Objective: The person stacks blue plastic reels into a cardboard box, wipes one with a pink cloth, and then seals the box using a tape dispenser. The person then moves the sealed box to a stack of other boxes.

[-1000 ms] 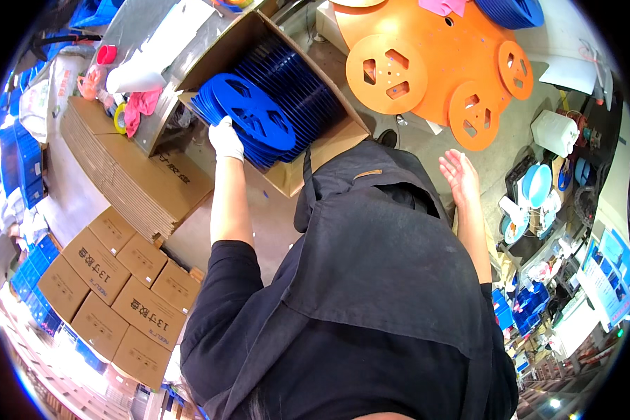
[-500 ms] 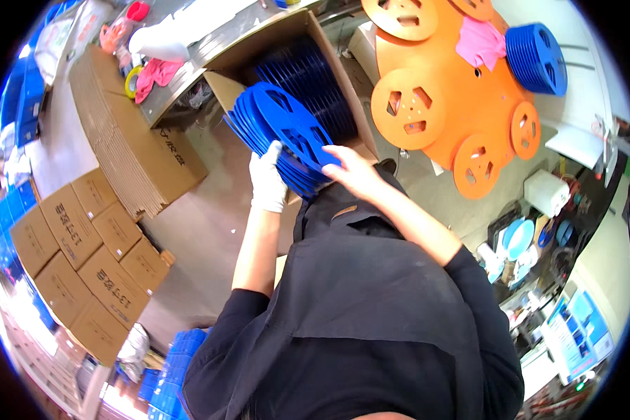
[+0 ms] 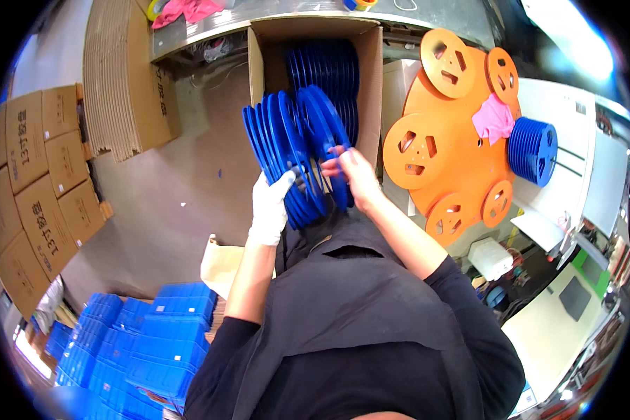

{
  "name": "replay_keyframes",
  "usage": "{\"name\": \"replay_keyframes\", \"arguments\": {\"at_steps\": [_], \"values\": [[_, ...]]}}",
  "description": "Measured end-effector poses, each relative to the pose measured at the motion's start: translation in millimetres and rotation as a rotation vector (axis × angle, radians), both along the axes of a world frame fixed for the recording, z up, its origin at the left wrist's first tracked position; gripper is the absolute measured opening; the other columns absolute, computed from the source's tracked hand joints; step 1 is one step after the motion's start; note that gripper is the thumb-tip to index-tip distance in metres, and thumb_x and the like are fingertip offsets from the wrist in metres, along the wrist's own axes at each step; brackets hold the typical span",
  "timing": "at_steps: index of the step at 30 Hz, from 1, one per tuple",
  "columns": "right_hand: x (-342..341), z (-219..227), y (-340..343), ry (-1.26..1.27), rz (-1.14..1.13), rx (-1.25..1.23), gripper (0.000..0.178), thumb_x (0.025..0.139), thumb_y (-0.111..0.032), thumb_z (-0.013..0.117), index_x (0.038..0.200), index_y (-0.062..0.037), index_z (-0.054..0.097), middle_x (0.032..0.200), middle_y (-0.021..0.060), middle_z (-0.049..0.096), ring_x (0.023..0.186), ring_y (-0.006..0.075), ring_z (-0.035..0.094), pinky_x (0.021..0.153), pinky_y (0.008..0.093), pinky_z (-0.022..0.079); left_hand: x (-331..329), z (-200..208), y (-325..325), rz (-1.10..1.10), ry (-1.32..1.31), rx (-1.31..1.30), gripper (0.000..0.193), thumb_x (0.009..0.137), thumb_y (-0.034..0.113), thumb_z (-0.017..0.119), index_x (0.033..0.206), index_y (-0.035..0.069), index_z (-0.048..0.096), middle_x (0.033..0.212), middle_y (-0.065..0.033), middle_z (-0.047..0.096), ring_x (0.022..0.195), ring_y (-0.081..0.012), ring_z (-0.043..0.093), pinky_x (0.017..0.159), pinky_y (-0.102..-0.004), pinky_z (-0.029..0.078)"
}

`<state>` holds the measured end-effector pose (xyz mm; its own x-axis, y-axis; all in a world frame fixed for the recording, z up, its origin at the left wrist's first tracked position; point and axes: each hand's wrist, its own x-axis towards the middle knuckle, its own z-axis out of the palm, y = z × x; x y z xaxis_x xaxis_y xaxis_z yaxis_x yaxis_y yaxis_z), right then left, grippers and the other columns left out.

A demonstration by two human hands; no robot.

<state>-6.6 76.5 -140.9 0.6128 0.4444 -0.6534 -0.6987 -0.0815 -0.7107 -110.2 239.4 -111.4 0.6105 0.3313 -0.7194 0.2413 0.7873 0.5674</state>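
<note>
In front of me is a stack of blue plastic reels [image 3: 281, 143], tilted over the near end of an open cardboard box [image 3: 373, 77]. My left hand [image 3: 268, 210], in a white glove, grips the stack low on its left side, thumb toward the reel hubs. A gap runs down the stack, and the reels at its right [image 3: 320, 115] lean apart from the others. My bare right hand [image 3: 357, 175] has its bent fingers at the rim of these right-hand reels; the fingertips are slightly blurred. More blue reels [image 3: 322, 63] stand in rows inside the box.
To the right stands a large orange turntable [image 3: 441, 154] with round orange discs, a pink cloth [image 3: 493, 119] and a blue reel stack [image 3: 532, 150]. Flattened cardboard [image 3: 122, 77] and closed cartons [image 3: 38, 189] are at left, blue bins [image 3: 168, 329] lower left. A metal bench [image 3: 280, 10] runs behind.
My view has turned to the right. The right-hand reels have parted from the rest of the stack, opening a gap. My right hand has shifted along with them.
</note>
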Motion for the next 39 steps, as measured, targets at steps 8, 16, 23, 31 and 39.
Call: {"name": "replay_keyframes", "arguments": {"at_steps": [8, 16, 23, 31, 39], "values": [[102.4, -50.3, 54.6, -0.154, -0.173, -0.072, 0.039, 0.101, -0.035, 0.039, 0.112, -0.0022, 0.056, 0.063, 0.0017, 0.051, 0.046, 0.0109, 0.049, 0.050, 0.0265, 0.050, -56.2, 21.3, -22.3, -0.089, 0.025, 0.083, 0.047, 0.085, 0.008, 0.066, 0.127, -0.001, 0.049, 0.100, -0.0103, 0.066, 0.092, -0.0173, 0.064, 0.082, -0.0290, 0.052], [154.1, -151.5, 114.4, -0.292, -0.091, -0.226, 0.038, 0.102, -0.032, 0.036, 0.106, -0.0013, 0.057, 0.063, 0.0034, 0.053, 0.045, 0.0121, 0.051, 0.049, 0.0273, 0.049, -61.5, 23.5, -40.5, 0.016, 0.102, 0.035, 0.042, 0.083, 0.010, 0.067, 0.120, -0.002, 0.052, 0.106, -0.0165, 0.066, 0.097, -0.0246, 0.065, 0.090, -0.0351, 0.050], [142.1, -172.3, 122.9, -0.321, -0.080, -0.268, 0.032, 0.101, -0.029, 0.040, 0.103, -0.0011, 0.055, 0.064, 0.0048, 0.056, 0.046, 0.0121, 0.053, 0.048, 0.0262, 0.047, -47.8, 22.6, -39.6, 0.022, 0.129, 0.036, 0.054, 0.081, 0.015, 0.071, 0.125, -0.004, 0.048, 0.106, -0.0180, 0.066, 0.096, -0.0270, 0.066, 0.089, -0.0387, 0.051], [130.4, -200.8, 96.2, -0.293, -0.085, -0.345, 0.028, 0.100, -0.028, 0.042, 0.103, -0.0019, 0.052, 0.067, 0.0059, 0.057, 0.052, 0.0129, 0.056, 0.051, 0.0280, 0.047, 17.9, 3.7, -10.3, -0.095, 0.050, 0.205, 0.037, 0.084, 0.006, 0.062, 0.120, -0.001, 0.053, 0.104, -0.0128, 0.066, 0.096, -0.0210, 0.065, 0.086, -0.0335, 0.051], [129.0, -219.7, 71.3, -0.140, -0.020, -0.117, 0.028, 0.100, -0.030, 0.042, 0.105, -0.0035, 0.050, 0.084, 0.0085, 0.060, 0.073, 0.0159, 0.060, 0.070, 0.0297, 0.050, 117.7, -51.8, 23.6, -0.209, 0.059, 0.409, 0.036, 0.086, 0.013, 0.063, 0.119, 0.000, 0.056, 0.105, -0.0086, 0.065, 0.093, -0.0158, 0.061, 0.090, -0.0298, 0.046]]}}
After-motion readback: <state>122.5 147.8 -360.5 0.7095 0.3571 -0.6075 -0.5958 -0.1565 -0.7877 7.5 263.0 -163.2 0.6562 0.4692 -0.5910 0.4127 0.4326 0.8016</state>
